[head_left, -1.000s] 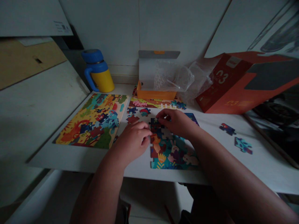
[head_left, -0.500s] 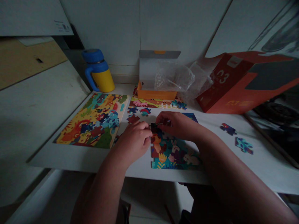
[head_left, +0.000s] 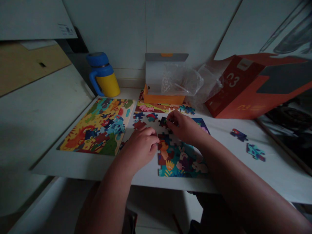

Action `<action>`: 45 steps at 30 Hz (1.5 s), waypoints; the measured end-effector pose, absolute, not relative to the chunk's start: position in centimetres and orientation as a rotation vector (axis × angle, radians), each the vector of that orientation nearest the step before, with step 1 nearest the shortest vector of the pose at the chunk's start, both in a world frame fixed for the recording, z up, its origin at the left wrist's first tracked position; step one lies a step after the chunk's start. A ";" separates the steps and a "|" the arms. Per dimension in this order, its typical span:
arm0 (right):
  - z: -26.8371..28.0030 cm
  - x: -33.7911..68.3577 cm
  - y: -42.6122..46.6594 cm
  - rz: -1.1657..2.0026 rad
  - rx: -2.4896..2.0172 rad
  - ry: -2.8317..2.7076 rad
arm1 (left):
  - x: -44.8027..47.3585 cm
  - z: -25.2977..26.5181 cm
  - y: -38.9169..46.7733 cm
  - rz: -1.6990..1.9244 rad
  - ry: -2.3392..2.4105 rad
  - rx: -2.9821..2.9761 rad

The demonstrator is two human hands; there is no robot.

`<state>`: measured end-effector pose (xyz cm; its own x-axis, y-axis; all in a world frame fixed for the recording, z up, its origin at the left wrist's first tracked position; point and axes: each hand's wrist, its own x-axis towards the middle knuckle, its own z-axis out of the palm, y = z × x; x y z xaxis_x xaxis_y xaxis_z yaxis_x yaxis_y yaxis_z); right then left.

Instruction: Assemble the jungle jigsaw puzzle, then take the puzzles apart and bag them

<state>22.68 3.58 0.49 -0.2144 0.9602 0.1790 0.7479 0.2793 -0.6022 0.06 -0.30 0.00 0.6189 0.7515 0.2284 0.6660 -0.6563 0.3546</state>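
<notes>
A dark jigsaw puzzle piece (head_left: pixel 162 122) is at the fingertips of my right hand (head_left: pixel 181 126), just above the partly joined puzzle. That puzzle (head_left: pixel 180 162) shows a fox, rabbits and a yellow flower on teal; my right hand and forearm cover part of it. At its left edge rests my left hand (head_left: pixel 145 144), fingers curled in, and whatever they may hold is hidden. Several loose pieces (head_left: pixel 139 124) lie beyond my left hand. Two more, a dark one (head_left: pixel 239 135) and a light blue one (head_left: pixel 255 151), lie to the right.
A yellow-orange puzzle (head_left: pixel 80 135) with loose pieces on it lies left. Behind stand a blue-and-yellow jug (head_left: pixel 107 81) and an opened orange box (head_left: pixel 163 98) on another puzzle (head_left: pixel 156 108). Clear plastic wrap (head_left: pixel 207 84) touches a large red box (head_left: pixel 239 91) at right.
My right hand has moved slightly away from me, bringing the dark puzzle piece from beside my left fingers to the puzzle's far side. My left hand has stayed nearly still.
</notes>
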 end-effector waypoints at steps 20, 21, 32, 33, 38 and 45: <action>1.4 23.2 3.6 0.426 -1.659 -1.842 | -2.8 -0.8 0.9 0.792 1.943 2.330; 1.4 23.2 3.6 0.431 -1.655 -1.842 | -2.8 -0.8 0.9 0.798 1.967 2.329; 1.4 23.3 3.5 0.526 -1.623 -1.853 | -10.6 3.4 -0.1 0.934 2.440 2.031; 1.4 23.3 3.5 0.519 -1.626 -1.853 | -11.3 3.3 0.0 0.882 2.478 1.993; 1.4 23.3 3.5 0.493 -1.642 -1.863 | -12.3 2.8 0.4 0.657 2.489 1.937; 1.3 23.3 3.6 0.473 -1.662 -1.876 | -9.8 3.2 -1.3 0.333 2.070 2.203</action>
